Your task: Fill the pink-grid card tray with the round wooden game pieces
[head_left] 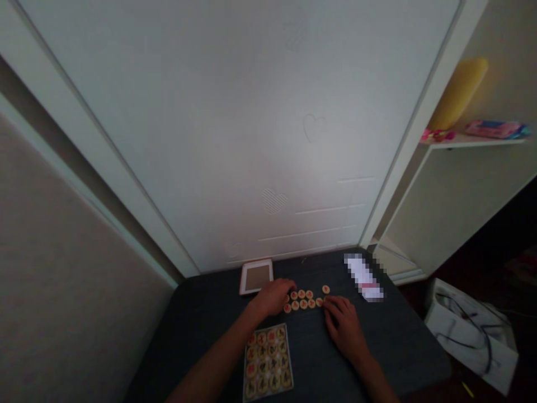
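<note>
A white panel point(235, 112) with heart reliefs stands along the back edge of the dark bench point(201, 330). Beyond the right edge of the bench, a white box point(470, 341) carries dark cables. A square tray point(290, 358) lies toward the front edge; it contains round pieces with red or black characters, and the left forearm passes over its left side. The two hands are apart from each other. The right hand point(344, 323) has its thumb clear of the forefinger, fingertips at the right end of the front row of discs. The left hand point(277, 295) is at the left end of the rows, fingers bent; whether it grips a disc cannot be told. A white item point(363, 277), obscured by pixelation, lies near the back right corner. A shallow light-rimmed case point(257, 277) lies at the back edge, left of centre. The red-marked discs point(304, 304) form two rows between the hands; a single disc point(326, 289) sits separately behind the right fingertips.
</note>
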Demonstrator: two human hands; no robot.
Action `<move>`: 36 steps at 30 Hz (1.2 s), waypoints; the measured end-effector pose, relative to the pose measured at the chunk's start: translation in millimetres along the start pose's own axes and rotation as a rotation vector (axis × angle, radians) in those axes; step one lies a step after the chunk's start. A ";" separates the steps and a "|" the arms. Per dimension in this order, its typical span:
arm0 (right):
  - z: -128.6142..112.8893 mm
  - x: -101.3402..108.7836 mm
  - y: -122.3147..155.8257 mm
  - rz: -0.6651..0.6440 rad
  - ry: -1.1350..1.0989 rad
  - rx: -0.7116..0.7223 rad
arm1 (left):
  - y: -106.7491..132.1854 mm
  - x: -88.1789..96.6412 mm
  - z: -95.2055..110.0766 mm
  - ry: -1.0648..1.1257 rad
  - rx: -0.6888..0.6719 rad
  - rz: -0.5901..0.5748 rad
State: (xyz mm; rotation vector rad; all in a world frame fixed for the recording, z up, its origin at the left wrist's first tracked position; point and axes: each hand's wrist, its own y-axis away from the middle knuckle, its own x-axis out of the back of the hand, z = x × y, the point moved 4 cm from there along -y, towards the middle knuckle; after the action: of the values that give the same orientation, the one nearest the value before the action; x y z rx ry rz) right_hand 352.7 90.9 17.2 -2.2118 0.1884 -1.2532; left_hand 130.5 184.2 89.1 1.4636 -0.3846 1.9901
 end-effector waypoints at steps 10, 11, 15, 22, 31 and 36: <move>-14.5 -0.2 -3.6 -0.101 0.023 0.109 | -1.6 -9.1 -7.0 0.078 -0.020 0.016; -14.6 -0.6 -3.7 -0.103 0.023 0.110 | -1.3 -9.6 -7.7 0.085 -0.022 0.019; -14.4 -2.7 -2.7 -0.118 0.024 0.098 | -0.9 -10.4 -10.3 0.109 -0.029 0.024; -13.4 -2.9 -1.3 -0.102 0.016 0.109 | 5.9 -1.9 -9.5 0.083 -0.034 0.056; -13.3 -1.1 -1.0 -0.060 0.017 0.085 | 9.1 -8.5 14.7 0.010 -0.081 0.043; -13.5 -0.7 -0.8 -0.068 0.027 0.079 | 5.5 -11.6 18.3 -0.011 -0.086 0.061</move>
State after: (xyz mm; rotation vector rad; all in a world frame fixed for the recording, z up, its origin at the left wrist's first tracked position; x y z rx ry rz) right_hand 341.2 86.2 22.4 -2.1513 0.0731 -1.3054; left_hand 142.9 165.9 85.2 1.4255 -0.5190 1.9884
